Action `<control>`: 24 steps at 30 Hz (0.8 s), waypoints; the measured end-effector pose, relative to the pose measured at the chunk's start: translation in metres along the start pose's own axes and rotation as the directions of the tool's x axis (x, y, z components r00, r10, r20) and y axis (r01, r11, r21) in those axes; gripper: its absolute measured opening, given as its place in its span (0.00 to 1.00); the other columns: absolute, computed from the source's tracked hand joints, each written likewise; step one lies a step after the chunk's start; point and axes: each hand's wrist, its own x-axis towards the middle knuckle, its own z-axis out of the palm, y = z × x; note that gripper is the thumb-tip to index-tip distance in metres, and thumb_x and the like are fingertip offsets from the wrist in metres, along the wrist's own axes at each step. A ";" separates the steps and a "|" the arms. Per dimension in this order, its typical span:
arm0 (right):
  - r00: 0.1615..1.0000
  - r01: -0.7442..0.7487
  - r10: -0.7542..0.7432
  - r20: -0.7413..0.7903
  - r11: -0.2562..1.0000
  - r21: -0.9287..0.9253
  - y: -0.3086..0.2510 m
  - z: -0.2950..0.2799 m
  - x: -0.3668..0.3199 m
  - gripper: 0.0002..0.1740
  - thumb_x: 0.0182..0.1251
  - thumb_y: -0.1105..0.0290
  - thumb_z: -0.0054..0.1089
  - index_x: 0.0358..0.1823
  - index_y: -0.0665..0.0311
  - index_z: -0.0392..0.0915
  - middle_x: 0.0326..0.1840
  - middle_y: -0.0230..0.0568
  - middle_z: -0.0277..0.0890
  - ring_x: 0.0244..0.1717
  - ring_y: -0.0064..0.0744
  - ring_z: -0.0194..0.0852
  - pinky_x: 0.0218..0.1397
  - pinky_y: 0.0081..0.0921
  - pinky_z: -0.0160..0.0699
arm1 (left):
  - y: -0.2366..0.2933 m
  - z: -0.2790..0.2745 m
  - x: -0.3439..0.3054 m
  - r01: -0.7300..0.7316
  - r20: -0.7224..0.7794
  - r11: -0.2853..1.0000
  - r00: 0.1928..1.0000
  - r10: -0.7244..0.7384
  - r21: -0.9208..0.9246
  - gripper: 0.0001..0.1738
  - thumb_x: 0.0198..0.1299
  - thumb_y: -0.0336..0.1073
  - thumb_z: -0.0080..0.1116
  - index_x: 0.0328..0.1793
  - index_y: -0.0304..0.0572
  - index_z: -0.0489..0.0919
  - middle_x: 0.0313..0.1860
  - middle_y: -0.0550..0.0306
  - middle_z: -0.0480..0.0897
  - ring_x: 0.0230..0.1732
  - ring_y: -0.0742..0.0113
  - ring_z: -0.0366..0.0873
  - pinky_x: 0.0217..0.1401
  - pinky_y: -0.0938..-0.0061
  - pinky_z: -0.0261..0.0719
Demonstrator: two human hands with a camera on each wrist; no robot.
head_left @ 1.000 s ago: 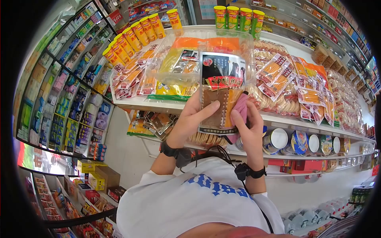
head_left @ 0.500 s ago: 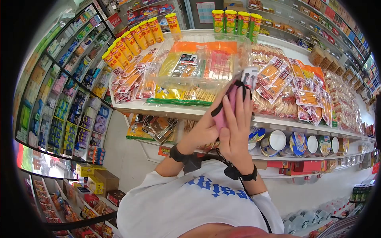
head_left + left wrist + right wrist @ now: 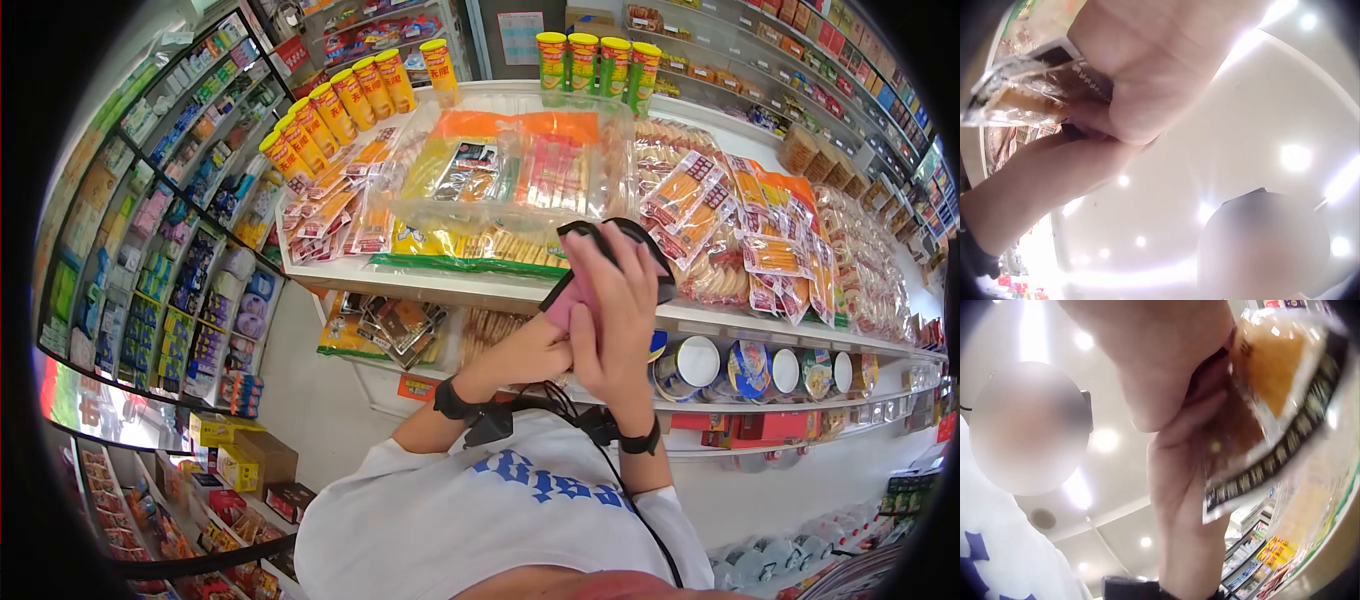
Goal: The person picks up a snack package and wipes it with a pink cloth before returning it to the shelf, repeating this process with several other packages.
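My left hand (image 3: 535, 352) grips a flat snack packet from below. In the right wrist view, the packet (image 3: 1279, 369) has a clear window over brown and orange food and a black strip with white characters. Over the packet lies my right hand (image 3: 622, 310), holding a pink cloth (image 3: 572, 300) against it with the fingers laid across and the thumb alongside. In the head view black parts stick out around the fingers, while most of the packet is hidden. The left wrist view shows the shiny packet (image 3: 1035, 90) beside the left palm.
Ahead stands a white display shelf (image 3: 330, 270) with a clear plastic tray (image 3: 480, 208) of snack packs. Yellow cans (image 3: 370, 88) and green cans (image 3: 612, 75) line its back. Bagged biscuits (image 3: 675, 240) fill the right. Below sit tubs (image 3: 697, 362) and more dark packets (image 3: 405, 325).
The packet, earlier held upright with its printed front showing, has tipped and is now largely covered by the right hand and pink cloth. Both hands have shifted slightly right and lower.
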 end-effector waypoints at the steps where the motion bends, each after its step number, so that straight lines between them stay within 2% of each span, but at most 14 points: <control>1: 0.997 -0.042 0.047 -0.054 0.996 0.084 0.003 0.000 0.003 0.35 0.62 0.74 0.53 0.73 0.71 0.59 0.74 0.59 0.59 0.75 0.56 0.57 0.76 0.45 0.52 | -0.004 -0.004 0.001 -0.006 0.044 0.998 0.999 0.003 0.059 0.38 0.66 0.24 0.49 0.81 0.35 0.49 0.77 0.51 0.60 0.75 0.65 0.59 0.75 0.71 0.58; 4: 0.946 -0.189 0.271 -0.178 0.907 0.376 0.019 0.008 -0.001 0.39 0.65 0.73 0.53 0.77 0.72 0.50 0.77 0.59 0.53 0.77 0.51 0.54 0.77 0.42 0.51 | -0.007 -0.003 0.004 0.046 0.105 0.988 0.994 -0.031 -0.149 0.34 0.68 0.23 0.48 0.80 0.35 0.53 0.74 0.52 0.65 0.73 0.67 0.61 0.75 0.70 0.59; 7: 0.882 -0.229 0.418 -0.219 0.785 0.575 0.019 0.017 -0.001 0.41 0.69 0.72 0.51 0.79 0.72 0.42 0.80 0.58 0.48 0.80 0.48 0.48 0.78 0.40 0.48 | -0.003 0.012 0.014 0.081 -0.122 0.933 0.984 -0.132 -0.351 0.32 0.70 0.23 0.47 0.79 0.35 0.57 0.73 0.52 0.67 0.73 0.69 0.61 0.76 0.71 0.59; 10: 0.960 -0.211 0.233 -0.155 0.966 0.146 0.021 0.024 -0.006 0.38 0.68 0.70 0.51 0.77 0.72 0.51 0.79 0.57 0.51 0.80 0.55 0.45 0.80 0.45 0.43 | 0.002 0.012 0.020 -0.029 -0.324 0.753 0.913 -0.247 -0.657 0.34 0.68 0.22 0.50 0.79 0.34 0.56 0.74 0.51 0.66 0.75 0.66 0.60 0.76 0.69 0.60; 11: 0.974 -0.205 0.204 -0.097 0.979 -0.006 0.015 0.026 -0.009 0.37 0.68 0.69 0.51 0.77 0.71 0.53 0.79 0.57 0.51 0.80 0.56 0.45 0.80 0.47 0.42 | 0.002 0.010 0.020 -0.120 -0.370 0.733 0.910 -0.188 -0.669 0.31 0.70 0.27 0.49 0.78 0.35 0.58 0.73 0.52 0.67 0.75 0.66 0.61 0.75 0.70 0.62; 12: 0.986 -0.168 0.166 -0.036 0.983 -0.071 0.011 0.032 -0.012 0.36 0.66 0.65 0.53 0.75 0.70 0.58 0.79 0.55 0.52 0.80 0.58 0.44 0.80 0.51 0.40 | 0.002 0.006 0.020 -0.210 -0.417 0.706 0.899 -0.131 -0.676 0.28 0.73 0.31 0.47 0.78 0.36 0.60 0.71 0.53 0.69 0.74 0.67 0.62 0.74 0.71 0.63; 14: 0.994 -0.076 0.084 0.074 0.991 -0.108 -0.005 0.035 -0.015 0.37 0.65 0.64 0.54 0.75 0.69 0.58 0.80 0.55 0.51 0.80 0.58 0.44 0.80 0.51 0.40 | 0.002 0.002 0.021 -0.338 -0.489 0.724 0.872 0.002 -0.601 0.26 0.75 0.37 0.46 0.76 0.39 0.62 0.70 0.55 0.71 0.72 0.69 0.64 0.71 0.71 0.66; 16: 0.991 -0.030 0.043 0.124 0.994 -0.102 -0.014 0.028 -0.009 0.35 0.65 0.67 0.55 0.73 0.69 0.61 0.78 0.58 0.53 0.80 0.59 0.45 0.80 0.51 0.40 | 0.000 -0.002 0.020 -0.416 -0.516 0.800 0.842 0.159 -0.433 0.25 0.75 0.38 0.47 0.75 0.43 0.63 0.68 0.57 0.72 0.70 0.71 0.68 0.68 0.72 0.70; 18: 0.980 -0.139 0.144 -0.137 0.989 0.046 -0.004 0.030 -0.005 0.33 0.65 0.70 0.54 0.72 0.70 0.63 0.76 0.61 0.55 0.80 0.58 0.44 0.80 0.50 0.40 | 0.008 -0.006 0.028 -0.292 -0.413 0.457 0.891 -0.190 -0.840 0.25 0.75 0.37 0.46 0.76 0.42 0.61 0.68 0.58 0.72 0.67 0.71 0.70 0.68 0.72 0.70; 19: 0.945 -0.176 0.205 -0.255 0.976 0.130 -0.001 0.030 0.001 0.32 0.65 0.71 0.54 0.71 0.70 0.64 0.75 0.63 0.56 0.80 0.58 0.44 0.80 0.50 0.40 | 0.013 -0.003 0.027 -0.280 -0.421 0.513 0.888 -0.182 -0.812 0.25 0.76 0.36 0.46 0.76 0.41 0.61 0.68 0.58 0.72 0.66 0.71 0.70 0.69 0.72 0.69; 20: 0.880 -0.230 0.295 -0.372 0.951 0.208 0.001 0.027 0.008 0.28 0.68 0.72 0.56 0.69 0.71 0.67 0.70 0.59 0.65 0.74 0.47 0.59 0.75 0.43 0.55 | 0.017 0.000 0.026 -0.269 -0.431 0.564 0.886 -0.173 -0.780 0.26 0.76 0.36 0.46 0.76 0.40 0.61 0.68 0.58 0.72 0.66 0.71 0.71 0.69 0.72 0.69; 21: 0.855 -0.339 0.464 -0.233 0.838 0.429 0.008 0.024 0.003 0.27 0.69 0.71 0.56 0.68 0.71 0.67 0.68 0.55 0.68 0.70 0.42 0.63 0.72 0.39 0.59 | 0.019 0.002 0.026 -0.260 -0.440 0.612 0.883 -0.162 -0.747 0.26 0.76 0.36 0.45 0.76 0.39 0.60 0.68 0.58 0.72 0.65 0.71 0.72 0.69 0.73 0.68; 23: 0.737 -0.532 0.661 0.142 0.437 0.725 0.030 0.016 -0.017 0.27 0.70 0.69 0.58 0.67 0.72 0.68 0.63 0.47 0.73 0.63 0.32 0.71 0.66 0.31 0.68 | 0.015 -0.002 0.024 -0.221 -0.440 0.747 0.891 -0.106 -0.627 0.26 0.77 0.37 0.44 0.77 0.38 0.60 0.68 0.57 0.72 0.65 0.72 0.71 0.69 0.73 0.67; 24: 0.764 -0.448 0.615 0.195 0.288 0.846 0.033 0.017 -0.021 0.27 0.69 0.69 0.63 0.66 0.73 0.69 0.56 0.37 0.77 0.53 0.21 0.74 0.58 0.21 0.72 | 0.015 -0.006 0.024 -0.200 -0.448 0.824 0.891 -0.072 -0.531 0.26 0.77 0.36 0.43 0.77 0.36 0.59 0.68 0.56 0.72 0.66 0.72 0.70 0.70 0.73 0.66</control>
